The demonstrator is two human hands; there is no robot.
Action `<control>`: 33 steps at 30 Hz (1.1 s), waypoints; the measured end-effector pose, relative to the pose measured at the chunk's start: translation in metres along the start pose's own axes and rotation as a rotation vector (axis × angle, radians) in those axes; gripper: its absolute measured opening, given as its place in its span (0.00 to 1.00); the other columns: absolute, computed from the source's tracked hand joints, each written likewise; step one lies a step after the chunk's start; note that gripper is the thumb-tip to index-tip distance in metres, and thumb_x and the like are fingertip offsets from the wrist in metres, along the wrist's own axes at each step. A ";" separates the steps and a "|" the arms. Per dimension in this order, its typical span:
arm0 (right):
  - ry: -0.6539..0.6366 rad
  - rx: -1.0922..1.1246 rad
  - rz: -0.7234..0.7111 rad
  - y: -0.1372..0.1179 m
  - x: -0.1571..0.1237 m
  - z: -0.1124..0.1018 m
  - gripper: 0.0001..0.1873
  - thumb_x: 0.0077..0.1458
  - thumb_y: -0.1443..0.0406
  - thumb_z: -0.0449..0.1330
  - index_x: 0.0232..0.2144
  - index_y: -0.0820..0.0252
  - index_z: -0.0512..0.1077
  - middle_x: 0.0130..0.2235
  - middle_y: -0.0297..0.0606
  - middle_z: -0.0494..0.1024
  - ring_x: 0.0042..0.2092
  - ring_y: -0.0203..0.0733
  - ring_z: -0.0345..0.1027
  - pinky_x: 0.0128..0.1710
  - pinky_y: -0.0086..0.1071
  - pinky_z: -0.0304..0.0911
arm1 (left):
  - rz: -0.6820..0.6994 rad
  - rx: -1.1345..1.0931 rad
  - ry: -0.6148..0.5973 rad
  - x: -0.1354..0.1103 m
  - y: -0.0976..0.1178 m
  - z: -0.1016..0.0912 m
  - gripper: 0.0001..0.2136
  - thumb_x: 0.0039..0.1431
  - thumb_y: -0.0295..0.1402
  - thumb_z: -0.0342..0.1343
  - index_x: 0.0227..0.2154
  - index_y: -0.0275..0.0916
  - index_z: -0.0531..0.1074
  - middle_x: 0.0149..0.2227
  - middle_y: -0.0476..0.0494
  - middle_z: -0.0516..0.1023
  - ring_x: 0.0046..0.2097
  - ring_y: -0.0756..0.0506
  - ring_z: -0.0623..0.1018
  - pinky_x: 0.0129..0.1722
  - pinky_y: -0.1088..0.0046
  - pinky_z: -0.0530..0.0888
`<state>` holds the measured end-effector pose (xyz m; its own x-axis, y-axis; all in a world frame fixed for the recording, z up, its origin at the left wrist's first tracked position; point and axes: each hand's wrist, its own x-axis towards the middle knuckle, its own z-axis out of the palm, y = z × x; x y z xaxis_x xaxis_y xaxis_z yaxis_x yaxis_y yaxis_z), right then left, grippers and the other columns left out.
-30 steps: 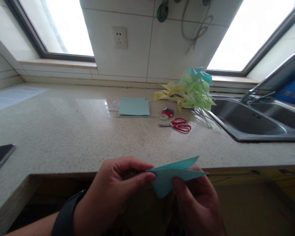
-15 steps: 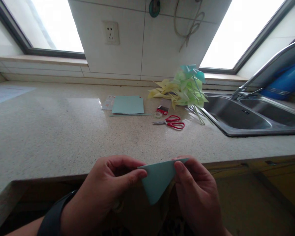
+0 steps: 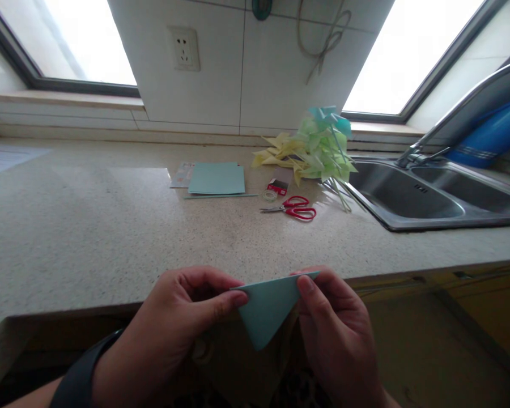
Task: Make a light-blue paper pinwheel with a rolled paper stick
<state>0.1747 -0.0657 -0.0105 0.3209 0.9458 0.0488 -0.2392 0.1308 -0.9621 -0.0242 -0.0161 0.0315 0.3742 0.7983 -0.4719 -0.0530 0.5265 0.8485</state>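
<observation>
A pale blue-green sheet of paper (image 3: 266,306), folded into a triangle with its point downward, is held in front of the counter's near edge. My left hand (image 3: 182,323) pinches its left corner between thumb and fingers. At the right corner, my right hand (image 3: 335,323) grips it the same way, thumb on the near face. Beyond them on the counter lie red-handled scissors (image 3: 295,208), a roll of clear tape (image 3: 270,195), a small red box (image 3: 278,186) and a stack of blue-green paper (image 3: 216,178). A thin stick (image 3: 221,196) lies along the stack's front.
A bunch of yellow, green and blue paper pinwheels (image 3: 318,144) on sticks lies beside the steel sink (image 3: 391,224). The faucet (image 3: 412,156) rises behind the sink. A printed sheet (image 3: 11,157) lies at the counter's far left, and a socket (image 3: 183,48) is on the wall.
The view has shifted slightly, so the counter items and hands appear a little further left and higher. Both hands keep the same hold on the folded paper.
</observation>
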 end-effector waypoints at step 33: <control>-0.015 -0.033 -0.029 0.001 -0.003 0.001 0.08 0.63 0.58 0.64 0.34 0.54 0.79 0.29 0.34 0.78 0.29 0.35 0.66 0.25 0.26 0.61 | -0.005 0.091 0.067 0.002 0.002 -0.003 0.13 0.43 0.42 0.76 0.26 0.39 0.82 0.25 0.47 0.83 0.26 0.48 0.78 0.28 0.75 0.72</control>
<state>0.1726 -0.0682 -0.0112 0.3139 0.9460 0.0806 -0.1998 0.1488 -0.9685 -0.0260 -0.0131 0.0315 0.3115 0.8151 -0.4885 0.0339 0.5042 0.8629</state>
